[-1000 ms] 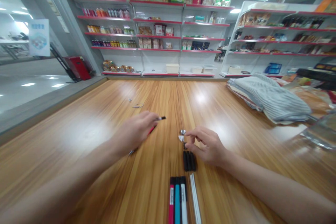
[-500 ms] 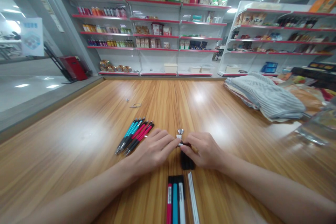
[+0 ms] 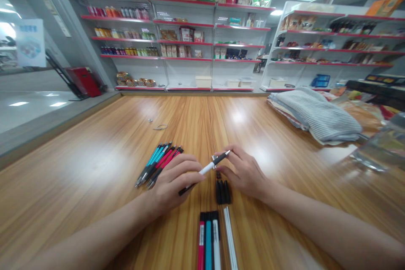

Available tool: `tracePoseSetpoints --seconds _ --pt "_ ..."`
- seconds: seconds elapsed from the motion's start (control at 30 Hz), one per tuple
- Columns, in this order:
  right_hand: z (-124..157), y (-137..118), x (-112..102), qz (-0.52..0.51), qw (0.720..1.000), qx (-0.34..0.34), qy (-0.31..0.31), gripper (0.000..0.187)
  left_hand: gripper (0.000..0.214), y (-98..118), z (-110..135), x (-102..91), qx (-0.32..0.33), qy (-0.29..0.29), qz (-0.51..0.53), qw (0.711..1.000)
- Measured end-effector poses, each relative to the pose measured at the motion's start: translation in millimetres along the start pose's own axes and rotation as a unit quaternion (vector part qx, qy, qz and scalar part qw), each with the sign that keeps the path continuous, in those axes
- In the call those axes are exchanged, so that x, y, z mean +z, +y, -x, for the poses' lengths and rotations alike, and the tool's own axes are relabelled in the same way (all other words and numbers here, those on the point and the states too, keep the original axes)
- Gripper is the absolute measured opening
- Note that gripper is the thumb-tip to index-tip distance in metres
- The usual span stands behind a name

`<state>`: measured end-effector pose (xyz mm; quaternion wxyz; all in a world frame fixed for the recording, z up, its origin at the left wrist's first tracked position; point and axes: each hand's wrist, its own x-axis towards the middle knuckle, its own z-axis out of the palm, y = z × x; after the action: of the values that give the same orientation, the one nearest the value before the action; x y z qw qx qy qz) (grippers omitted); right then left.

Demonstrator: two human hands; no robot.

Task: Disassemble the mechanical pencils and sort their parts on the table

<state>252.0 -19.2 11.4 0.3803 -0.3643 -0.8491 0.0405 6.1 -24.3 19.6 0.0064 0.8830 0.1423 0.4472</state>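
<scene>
A white ballpoint pen (image 3: 207,168) with a black grip and silver tip slants up to the right, held in my left hand (image 3: 177,177). My right hand (image 3: 242,171) is beside the tip end, its thumb and index finger apart; whether a fingertip touches the pen I cannot tell. Below lie several black pen grips (image 3: 223,192) in a row, with small dark parts (image 3: 218,174) just above them and silver pen tips (image 3: 214,161) partly behind the pen. Nearer me are a pink barrel (image 3: 201,244), a teal barrel (image 3: 208,244), a white barrel (image 3: 216,244) and thin white refills (image 3: 230,238).
Several teal and pink pens (image 3: 158,162) lie together left of my left hand. Farther back on the wooden table (image 3: 95,202) is a thin wire loop (image 3: 160,127). Folded cloths (image 3: 316,114) and a clear container (image 3: 379,147) are at the right. Stocked shelves (image 3: 186,42) stand behind.
The pen has come up into clear view in my left hand, tip to the right. My right hand's fingers have parted, and the grips below are less covered. The view has shifted slightly.
</scene>
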Motion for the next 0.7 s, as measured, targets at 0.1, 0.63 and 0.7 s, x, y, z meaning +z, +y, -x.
tracePoseSetpoints --seconds 0.1,0.63,0.7 --pt "0.0 1.4 -0.4 -0.030 0.999 0.007 0.023 0.018 0.026 -6.1 2.1 7.3 -0.021 0.041 0.044 0.998" --pt "7.6 9.9 1.9 0.010 0.998 -0.059 -0.013 0.025 0.012 -6.9 -1.8 8.8 -0.045 -0.125 -0.199 0.971" --pt "8.1 9.8 2.5 0.031 0.997 -0.064 -0.017 0.032 0.014 -2.9 -2.5 10.2 -0.036 -0.147 -0.208 0.966"
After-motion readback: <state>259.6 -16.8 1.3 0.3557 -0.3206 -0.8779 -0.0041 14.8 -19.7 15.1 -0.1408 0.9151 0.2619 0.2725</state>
